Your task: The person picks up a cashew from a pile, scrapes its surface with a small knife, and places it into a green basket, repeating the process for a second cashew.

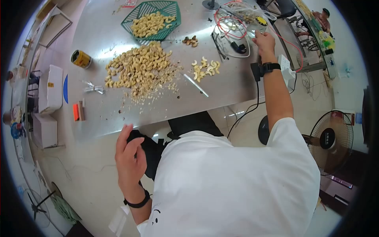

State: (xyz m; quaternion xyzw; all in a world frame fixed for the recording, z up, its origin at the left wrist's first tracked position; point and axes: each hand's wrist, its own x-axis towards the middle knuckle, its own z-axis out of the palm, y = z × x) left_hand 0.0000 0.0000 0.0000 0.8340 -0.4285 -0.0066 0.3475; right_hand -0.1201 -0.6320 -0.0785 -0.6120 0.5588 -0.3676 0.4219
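My right hand (263,42) reaches to the far right of the metal table, its fingers closed at a clear container (257,29). A round yellow-and-black piece (261,20) shows at its top. My left hand (131,160) hangs in front of the table's near edge, fingers apart and holding nothing. On the table lies a large pile of cashew nuts (136,65) with crumbs (152,85) along its near side. A smaller group of cashews (206,68) and a white pen-like stick (196,85) lie to the right. More cashews (152,24) fill a green basket (173,12).
Tangled cables (231,23) lie around my right hand, and a black cord (257,94) hangs by that wrist. A yellow can (81,59), clear plastic pieces (93,87) and an orange block (76,112) sit at left. A fan (329,138) stands at right.
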